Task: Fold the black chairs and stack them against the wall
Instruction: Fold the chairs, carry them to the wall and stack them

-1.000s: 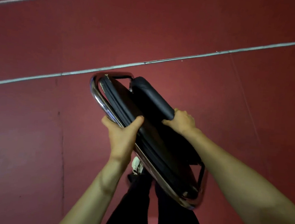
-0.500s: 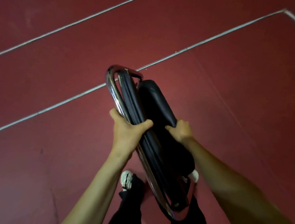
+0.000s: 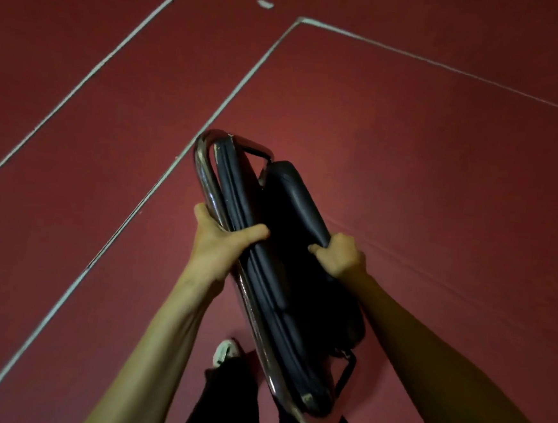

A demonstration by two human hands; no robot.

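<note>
The black chair (image 3: 274, 277) was folded flat, its padded seat and backrest pressed together inside a shiny chromed tube frame. It was held edge-up in the air, slanting from upper left to lower right in the head view. The left hand (image 3: 216, 243) gripped the frame and seat edge, and the right hand (image 3: 339, 254) gripped the backrest pad.

The location is a sports court or multi-purpose hall. Indicators: a uniform red floor (image 3: 442, 157) marked with thin white boundary lines (image 3: 91, 76). Two lines run parallel, and one turns at a painted corner (image 3: 299, 19).
</note>
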